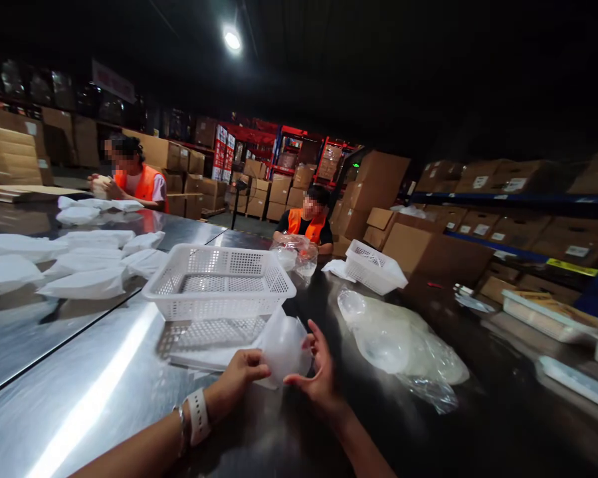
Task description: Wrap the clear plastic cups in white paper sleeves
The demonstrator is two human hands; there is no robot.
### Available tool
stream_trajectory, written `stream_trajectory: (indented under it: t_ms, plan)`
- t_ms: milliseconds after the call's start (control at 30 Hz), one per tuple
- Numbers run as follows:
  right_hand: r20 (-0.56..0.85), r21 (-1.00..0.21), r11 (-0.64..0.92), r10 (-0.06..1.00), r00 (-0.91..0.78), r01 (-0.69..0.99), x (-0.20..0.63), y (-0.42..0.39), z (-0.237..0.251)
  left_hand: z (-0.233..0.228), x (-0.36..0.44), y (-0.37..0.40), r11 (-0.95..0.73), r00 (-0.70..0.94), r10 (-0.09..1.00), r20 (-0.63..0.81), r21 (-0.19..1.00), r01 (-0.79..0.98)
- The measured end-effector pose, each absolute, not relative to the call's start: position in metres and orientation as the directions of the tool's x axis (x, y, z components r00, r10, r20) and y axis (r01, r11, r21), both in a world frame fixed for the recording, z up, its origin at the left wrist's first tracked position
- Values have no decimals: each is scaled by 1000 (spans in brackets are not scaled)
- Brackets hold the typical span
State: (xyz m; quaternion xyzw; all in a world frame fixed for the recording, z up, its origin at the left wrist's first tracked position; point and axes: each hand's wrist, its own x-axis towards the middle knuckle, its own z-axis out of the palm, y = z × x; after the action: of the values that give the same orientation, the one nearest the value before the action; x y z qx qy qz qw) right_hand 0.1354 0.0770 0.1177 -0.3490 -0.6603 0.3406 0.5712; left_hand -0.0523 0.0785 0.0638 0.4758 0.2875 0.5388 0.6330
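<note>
Both hands over the steel counter (94,398), close to the body. Left hand (236,385), white band (197,415) at the wrist, fingers closed on the near edge of a cloudy plastic cup (284,345). Right hand (319,378) curled round the cup's right side, thumb and fingertips pinching its thin wall. Cup held just above the counter, tilted, mouth not clearly visible. Flat white bag (204,358) lying under the cup, touching the counter.

Likely trouble: thin, slick plastic, so a squeeze too hard could buckle the wall, and a loose pinch could let the cup slip onto the bag. Glare off the steel could hide the bag's edge.

White basket (219,279) standing just beyond the hands, near rim close to the cup; little room forward before a knock against it. Heap of clear plastic wrap (403,345) near on the right, narrowing room that way. More open steel to the near left. White bags (84,265) spread well apart on the far left. Second basket (376,265) farther off, near a seated person in an orange vest (306,226); another person in a vest (134,182) at far left. Cartons (428,252) beyond the right edge.
</note>
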Motion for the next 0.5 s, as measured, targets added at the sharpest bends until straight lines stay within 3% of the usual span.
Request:
stream_trajectory:
  t_ms: [67,167,267,333,400,500]
  plan:
    - [322,-942,292,925,-200,-165,141,76,130,62,-50,79,-22,230,964,133,902,-431]
    - [102,-897,4,975,-197,-442,156,80,146,60,-47,77,0,200,974,110,875,-484]
    - [-3,-670,34,999,48,-741,165,84,157,65,-46,74,39,206,975,89,836,-547]
    - [-49,-544,51,995,93,-838,161,83,157,72,-46,70,67,209,975,74,800,-596]
    - [-101,-504,12,992,73,-864,147,77,148,80,-46,67,108,218,975,49,750,-653]
    - [-183,-572,-80,983,32,-816,115,63,121,89,-47,61,175,238,971,3,667,-724]
